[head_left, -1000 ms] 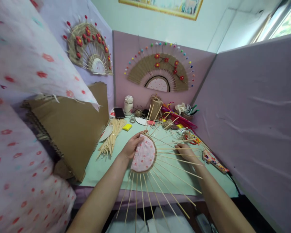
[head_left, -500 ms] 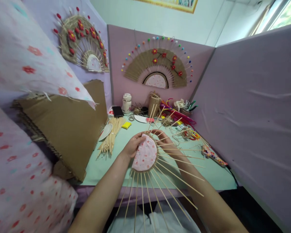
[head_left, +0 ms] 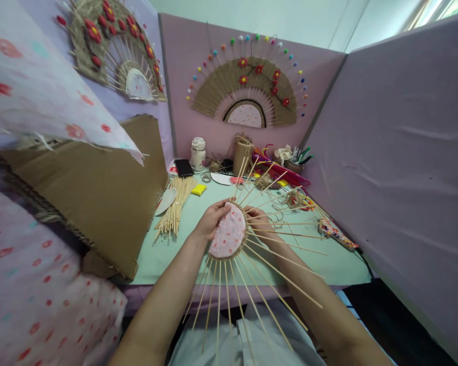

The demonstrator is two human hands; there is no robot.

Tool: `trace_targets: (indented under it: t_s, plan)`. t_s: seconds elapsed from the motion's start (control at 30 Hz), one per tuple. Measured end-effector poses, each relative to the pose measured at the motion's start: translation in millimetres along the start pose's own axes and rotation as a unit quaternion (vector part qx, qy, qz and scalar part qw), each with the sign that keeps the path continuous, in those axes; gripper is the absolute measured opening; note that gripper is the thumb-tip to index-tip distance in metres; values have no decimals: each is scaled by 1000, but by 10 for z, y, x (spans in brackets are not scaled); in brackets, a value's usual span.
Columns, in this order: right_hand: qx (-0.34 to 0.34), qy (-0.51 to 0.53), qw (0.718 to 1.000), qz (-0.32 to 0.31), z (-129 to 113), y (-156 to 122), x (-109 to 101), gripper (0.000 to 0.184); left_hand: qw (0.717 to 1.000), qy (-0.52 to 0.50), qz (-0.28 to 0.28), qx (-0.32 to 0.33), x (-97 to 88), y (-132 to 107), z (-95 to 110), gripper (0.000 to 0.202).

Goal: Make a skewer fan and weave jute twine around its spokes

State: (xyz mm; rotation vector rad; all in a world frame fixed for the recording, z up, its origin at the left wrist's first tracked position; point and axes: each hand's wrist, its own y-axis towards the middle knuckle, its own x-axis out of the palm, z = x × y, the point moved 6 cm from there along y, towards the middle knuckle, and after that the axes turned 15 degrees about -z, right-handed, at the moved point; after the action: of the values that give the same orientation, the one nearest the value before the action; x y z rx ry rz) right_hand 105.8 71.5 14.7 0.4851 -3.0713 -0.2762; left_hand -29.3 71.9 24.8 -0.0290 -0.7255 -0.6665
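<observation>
I hold a half-round fan base [head_left: 229,231] covered in pink fabric with red spots, its rim edged with twine. Thin wooden sticks [head_left: 278,277] spread out from its curved edge, downward, to the right and up. My left hand [head_left: 211,221] grips the straight edge at its upper end, thumb on the fabric. My right hand [head_left: 258,219] is at the curved edge behind the sticks, fingers curled. Its fingertips are partly hidden, and what they pinch cannot be made out.
A bundle of sticks [head_left: 178,203] and a yellow packet [head_left: 199,189] lie left. A twine roll [head_left: 243,155], jar [head_left: 198,154] and twine ball [head_left: 293,198] stand behind. A glue gun [head_left: 338,234] lies right. Cardboard [head_left: 95,188] leans left; a finished fan [head_left: 248,91] hangs ahead.
My right hand has moved from the top of the curved edge down and right along it. The left hand keeps its hold on the fan base. The view has tilted down slightly.
</observation>
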Motion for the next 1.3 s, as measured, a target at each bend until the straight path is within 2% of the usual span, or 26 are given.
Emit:
trace_targets:
  t_s: [0.1, 0.2, 0.43, 0.63, 0.73, 0.93, 1.0, 1.07, 1.13, 1.23, 1.3]
  plan:
    - [22, 8, 1000, -17, 44, 1, 14, 28, 1000, 4, 1, -13, -7, -19, -20, 38]
    - [21, -8, 1000, -7, 1, -16, -72, 28, 999, 17, 12, -27, -17, -42, -28, 39]
    - [29, -121, 992, -3, -117, -144, -331, 29, 999, 39, 23, -21, -44, -58, -12, 42]
    - [38, -68, 997, 22, -165, -223, -507, 29, 999, 42, 12, -33, -18, -76, 4, 43]
    - [58, -64, 996, 3, -159, -251, -558, 29, 998, 47, -7, -34, 18, -86, 15, 44]
    - [100, -128, 984, -65, -180, -270, -740, 28, 997, 60, -42, -21, 29, -62, 12, 38]
    - [100, -136, 984, -63, -258, -257, -883, 30, 996, 68, -44, -22, 25, -50, -3, 38]
    - [75, -148, 986, -12, -407, -235, -1090, 30, 995, 80, -56, -27, 40, -37, -28, 39]
    - [67, -151, 986, -3, -541, -183, -1235, 30, 993, 96, -57, -31, 45, -25, -49, 41]
    - [52, -217, 975, -16, -755, -57, -1333, 28, 991, 107, -71, -42, 55, -4, -85, 41]
    - [42, -259, 964, -35, -886, 33, -1321, 25, 991, 110, -68, -31, 48, 6, -78, 42]
